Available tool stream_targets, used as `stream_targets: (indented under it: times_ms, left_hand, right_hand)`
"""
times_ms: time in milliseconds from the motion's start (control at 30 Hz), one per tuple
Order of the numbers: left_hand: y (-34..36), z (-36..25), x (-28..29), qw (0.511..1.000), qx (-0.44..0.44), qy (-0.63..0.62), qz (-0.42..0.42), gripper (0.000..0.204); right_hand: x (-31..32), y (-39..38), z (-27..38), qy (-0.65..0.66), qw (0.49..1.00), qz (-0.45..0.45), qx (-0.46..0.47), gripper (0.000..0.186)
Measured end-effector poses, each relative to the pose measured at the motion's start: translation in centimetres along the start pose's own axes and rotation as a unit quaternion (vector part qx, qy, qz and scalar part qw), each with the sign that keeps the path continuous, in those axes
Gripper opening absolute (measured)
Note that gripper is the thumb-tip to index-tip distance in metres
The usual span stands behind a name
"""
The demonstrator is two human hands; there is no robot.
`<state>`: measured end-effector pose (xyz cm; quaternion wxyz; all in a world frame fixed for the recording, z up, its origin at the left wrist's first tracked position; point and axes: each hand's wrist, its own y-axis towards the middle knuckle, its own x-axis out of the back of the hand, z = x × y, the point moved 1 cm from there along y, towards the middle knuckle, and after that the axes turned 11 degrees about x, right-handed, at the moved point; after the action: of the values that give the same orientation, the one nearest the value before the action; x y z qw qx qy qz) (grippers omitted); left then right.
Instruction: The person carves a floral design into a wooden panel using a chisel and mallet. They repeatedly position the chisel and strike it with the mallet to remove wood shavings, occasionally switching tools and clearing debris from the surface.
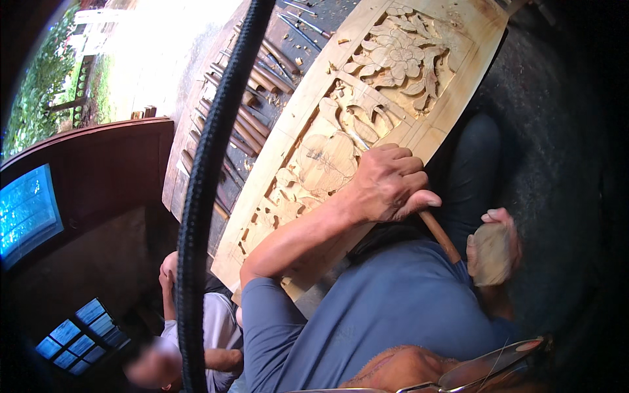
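Observation:
A long pale wooden board (452,78) runs diagonally across the view, with pencilled lines and carved floral relief (400,62). My left hand (393,183) is closed on a chisel (437,229), resting over the board's near edge; the blade (358,137) reaches into a carved section, and the wooden handle slants down toward my torso. My right hand (508,239) is closed on a worn, pale wooden mallet (489,255), held near the end of the chisel handle but apart from it.
Many chisels (259,124) and wood shavings lie on a dark bench (180,164) beside the board. A black cable (217,137) crosses the view. Another person (209,327) sits at the lower left. A dark wooden panel (111,150) and greenery are at the left.

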<state>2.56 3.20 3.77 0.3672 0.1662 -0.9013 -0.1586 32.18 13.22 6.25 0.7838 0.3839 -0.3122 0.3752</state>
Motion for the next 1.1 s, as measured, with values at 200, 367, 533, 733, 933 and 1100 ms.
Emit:
stream_targets:
  times_ms: [200, 367, 533, 733, 933, 1100]
  left_hand:
    - [-0.2, 0.7, -0.4, 0.997, 0.070, -0.041, 0.003, 0.046]
    - [-0.1, 1.0, -1.1, 0.996, 0.080, 0.007, -0.026, 0.041]
    - [-0.2, 1.1, -0.9, 0.997, 0.080, -0.003, -0.020, 0.039]
    - [-0.2, 0.7, -0.6, 0.997, 0.077, -0.009, -0.015, 0.038]
    - [-0.3, 0.6, -1.4, 0.994, 0.102, 0.008, -0.041, 0.040]
    - [0.0, 1.0, -1.8, 0.996, 0.079, 0.014, -0.023, 0.041]
  right_hand:
    - [-1.7, -2.6, -2.3, 0.087, 0.987, -0.069, -0.113, 0.061]
    - [-1.6, 0.2, -2.4, 0.119, 0.983, 0.006, -0.141, 0.065]
    - [-2.0, 2.2, -1.5, 0.263, 0.956, 0.053, -0.115, 0.072]
    - [-0.5, 3.3, -1.3, -0.098, 0.982, 0.024, 0.161, 0.069]
    - [0.8, 2.5, -2.9, -0.062, 0.986, -0.044, 0.151, 0.062]
    - [0.2, 2.7, 0.1, -0.106, 0.991, -0.016, 0.074, 0.061]
